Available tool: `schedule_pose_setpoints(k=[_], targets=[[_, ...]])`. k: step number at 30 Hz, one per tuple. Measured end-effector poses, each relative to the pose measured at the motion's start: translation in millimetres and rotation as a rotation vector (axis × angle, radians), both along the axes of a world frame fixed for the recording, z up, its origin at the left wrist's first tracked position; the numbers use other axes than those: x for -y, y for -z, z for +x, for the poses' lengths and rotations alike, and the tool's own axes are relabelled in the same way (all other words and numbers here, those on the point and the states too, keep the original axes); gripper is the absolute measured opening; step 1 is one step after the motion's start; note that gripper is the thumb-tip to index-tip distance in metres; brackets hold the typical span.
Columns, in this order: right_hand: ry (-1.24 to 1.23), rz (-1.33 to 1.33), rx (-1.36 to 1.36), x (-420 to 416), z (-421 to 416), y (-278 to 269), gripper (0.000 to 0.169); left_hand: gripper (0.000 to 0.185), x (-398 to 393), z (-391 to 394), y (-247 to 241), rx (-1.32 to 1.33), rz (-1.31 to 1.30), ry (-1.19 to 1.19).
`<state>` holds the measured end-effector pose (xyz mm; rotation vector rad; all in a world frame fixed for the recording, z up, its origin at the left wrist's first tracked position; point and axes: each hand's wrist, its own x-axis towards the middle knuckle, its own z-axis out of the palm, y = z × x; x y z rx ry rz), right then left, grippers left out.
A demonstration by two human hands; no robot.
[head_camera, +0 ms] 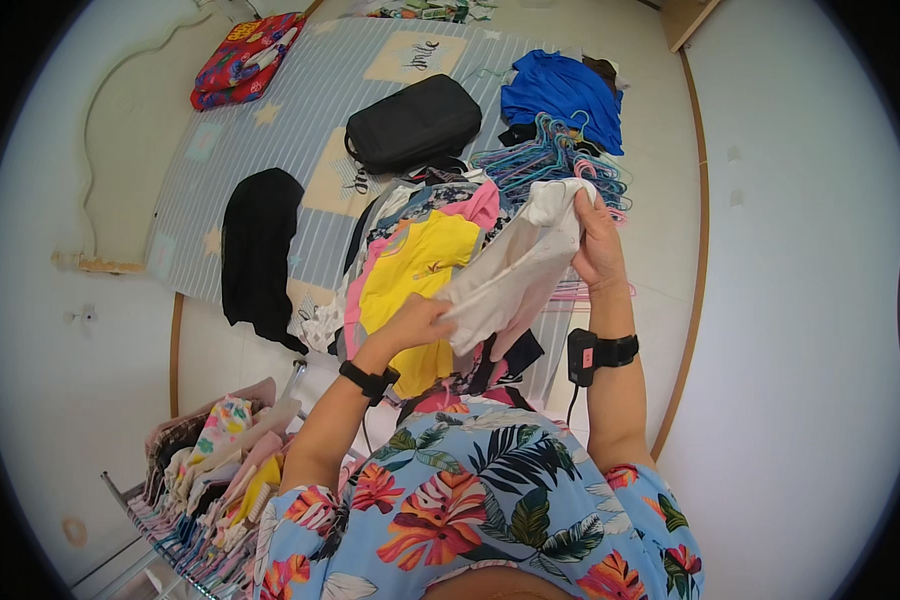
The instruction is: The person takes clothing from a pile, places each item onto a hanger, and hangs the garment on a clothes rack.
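Observation:
A white garment (510,262) is stretched at a slant between my two hands, above a pile of clothes. My right hand (598,240) grips its upper end, with the thumb on top of the cloth. At the lower end, my left hand (416,326) pinches the edge; its fingers are slightly blurred. Under my left hand lies a yellow garment (412,262) with a small print, on top of the pile. Pink cloth (484,204) and dark patterned pieces show around it. Just beyond my right hand is a heap of blue and pink clothes hangers (547,165).
The bed carries a striped sheet (322,82), a black case (416,124), a black garment (262,247) and a red patterned folded fabric item (247,60). Blue clothing (562,94) lies at the far right. A rack of hung clothes (217,472) stands at lower left, near my left elbow.

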<state>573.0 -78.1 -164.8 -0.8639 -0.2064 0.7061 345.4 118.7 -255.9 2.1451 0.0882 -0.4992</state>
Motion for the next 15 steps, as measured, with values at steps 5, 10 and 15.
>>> schedule_pose_setpoints(k=[5,10,15], targets=[[0.122,-0.299,0.078,21,7,-1,0.028,0.016,-20,-2,-5,0.667,0.302,-0.369],[0.099,-0.37,0.067,30,-3,2,0.033,0.012,-30,2,-37,0.698,0.403,-0.696],[-0.148,-0.314,0.06,23,-42,-25,0.037,0.006,-42,9,-52,0.582,0.546,-0.868]])
